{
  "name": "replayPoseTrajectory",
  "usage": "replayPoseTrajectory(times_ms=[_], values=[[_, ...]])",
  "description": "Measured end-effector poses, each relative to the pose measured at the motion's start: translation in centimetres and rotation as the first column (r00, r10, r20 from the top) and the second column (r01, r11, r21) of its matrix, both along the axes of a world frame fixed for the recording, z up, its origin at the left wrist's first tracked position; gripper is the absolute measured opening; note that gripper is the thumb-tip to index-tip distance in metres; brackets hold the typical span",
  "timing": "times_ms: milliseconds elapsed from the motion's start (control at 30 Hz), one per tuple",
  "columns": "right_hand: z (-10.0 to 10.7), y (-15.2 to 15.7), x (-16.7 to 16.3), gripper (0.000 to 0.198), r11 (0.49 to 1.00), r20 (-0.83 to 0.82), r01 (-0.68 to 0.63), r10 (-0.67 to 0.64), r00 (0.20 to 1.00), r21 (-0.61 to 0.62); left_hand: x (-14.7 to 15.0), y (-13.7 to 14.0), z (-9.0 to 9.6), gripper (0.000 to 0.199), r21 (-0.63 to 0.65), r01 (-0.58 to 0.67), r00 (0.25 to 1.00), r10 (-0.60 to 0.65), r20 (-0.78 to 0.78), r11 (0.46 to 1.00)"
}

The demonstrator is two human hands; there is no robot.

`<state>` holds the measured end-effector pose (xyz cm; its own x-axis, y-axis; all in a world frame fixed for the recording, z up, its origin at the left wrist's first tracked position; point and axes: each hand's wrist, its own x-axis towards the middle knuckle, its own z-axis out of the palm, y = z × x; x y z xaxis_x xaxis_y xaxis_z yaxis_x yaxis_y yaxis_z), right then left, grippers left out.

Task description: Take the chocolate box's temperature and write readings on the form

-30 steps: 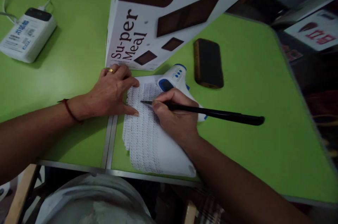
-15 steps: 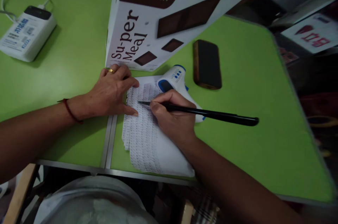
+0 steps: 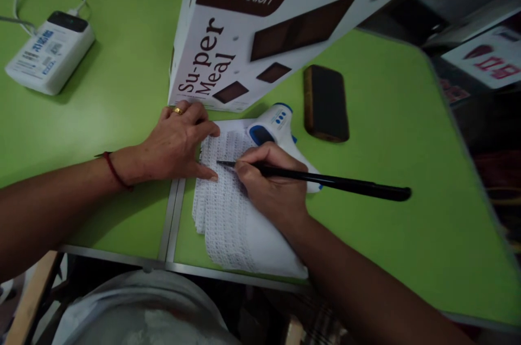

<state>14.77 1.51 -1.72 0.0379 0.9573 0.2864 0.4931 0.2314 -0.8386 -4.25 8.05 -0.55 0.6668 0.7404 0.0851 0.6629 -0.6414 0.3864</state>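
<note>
A black pen [image 3: 345,183] is pinched in my right hand [image 3: 274,182], its tip on or just above the densely written sheets of paper [image 3: 228,225]. My left hand [image 3: 175,144] rests on the left edge of the sheets, thumb and fingers apart, and holds nothing. Handwriting covers the left part of the top sheet, while its lower right is blank. Partly behind my right hand, a white and blue infrared thermometer [image 3: 274,120] lies on the upper part of the paper.
A tall white NutriMotion box [image 3: 244,52] stands just beyond the paper. To its right lies a dark phone [image 3: 326,103]. A white power bank [image 3: 51,55] with a cable sits at the far left of the green table [image 3: 122,68]. A metal seam [image 3: 173,220] crosses the table.
The whole view has shifted slightly, so everything on the table appears a little further right. The pen tip has barely moved over the paper; both hands keep their poses.
</note>
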Motion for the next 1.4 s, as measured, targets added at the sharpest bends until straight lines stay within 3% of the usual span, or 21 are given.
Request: replayPoseTrajectory(times_ms=[133,500,1400], values=[[-0.06,0.09,-0.07,0.014,0.998,-0.017,0.041,-0.041,0.999,0.046,0.06,-0.04,0.27,0.070,-0.017,-0.010,1.000,0.010,-0.017,1.000],[-0.13,-0.01,0.18,0.014,1.000,0.016,0.009,-0.009,1.000,-0.009,-0.07,0.05,-0.08,0.070,0.016,0.004,1.000,-0.005,0.018,1.000],[-0.31,0.07,0.20,0.015,0.994,-0.035,0.078,-0.075,0.997,0.071,-0.06,0.10,-0.14,0.068,0.018,0.010,1.000,-0.011,0.021,1.000]])
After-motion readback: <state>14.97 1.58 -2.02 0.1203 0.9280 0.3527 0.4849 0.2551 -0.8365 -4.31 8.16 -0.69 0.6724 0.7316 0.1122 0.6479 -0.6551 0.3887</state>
